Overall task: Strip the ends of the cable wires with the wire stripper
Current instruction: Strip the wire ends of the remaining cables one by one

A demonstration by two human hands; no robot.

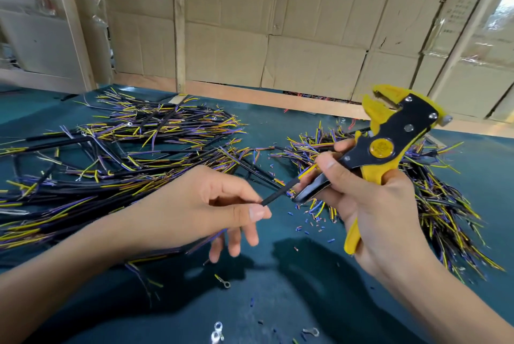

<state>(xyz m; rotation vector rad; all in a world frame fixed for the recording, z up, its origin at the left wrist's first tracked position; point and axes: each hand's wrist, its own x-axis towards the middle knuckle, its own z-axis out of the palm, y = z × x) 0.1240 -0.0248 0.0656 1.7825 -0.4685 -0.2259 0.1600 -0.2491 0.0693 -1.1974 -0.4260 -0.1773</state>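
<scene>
Short black-sheathed cable (pixel 278 193) with yellow, blue and purple wires at its end, held in the air above the middle of the dark teal table (pixel 278 302), pinched between thumb and forefinger of the left hand (pixel 211 204), other fingers hanging loose. Far end of the cable reaching the right hand (pixel 370 204), yellow wire lying against its thumb and forefinger. Yellow-and-black metal wire stripper (pixel 389 143) gripped in that right hand, fingers curled round the yellow handles, jaws pointing up toward the far right corner and standing apart. Just beyond the right hand, a heap of cut cables (pixel 434 204) along the right edge. Larger spread of similar cables (pixel 125 154) across the left half, reaching the far edge. Scattered blue and orange insulation scraps (pixel 314 225) between the hands. Silver ring terminals (pixel 218 331) near the near edge. Brown cardboard wall (pixel 278 24) behind the far edge.
</scene>
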